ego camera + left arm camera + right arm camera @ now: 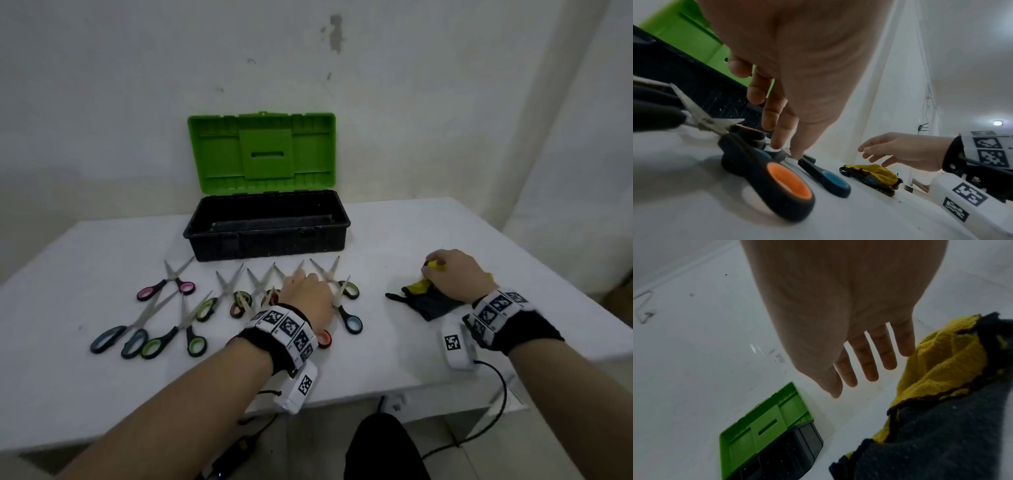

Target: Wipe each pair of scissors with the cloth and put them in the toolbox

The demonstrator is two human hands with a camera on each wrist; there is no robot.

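Several pairs of scissors lie in rows on the white table [102,394]. My left hand [308,291] reaches down among the right-hand ones. In the left wrist view its thumb and forefinger [787,151] pinch the blue-handled scissors [830,180] near the pivot, and the pair still lies flat on the table. The orange-handled scissors [785,181] lie just beside them. My right hand [442,270] hovers over the crumpled yellow and dark grey cloth [431,301] with its fingers [865,366] straight and spread, holding nothing.
The toolbox [267,246] stands open behind the scissors, its green lid [260,154] leaning back towards the wall. Pink-handled scissors [164,284] and green-handled scissors [171,337] lie further left. The table's front edge is close below my forearms, with cables under it.
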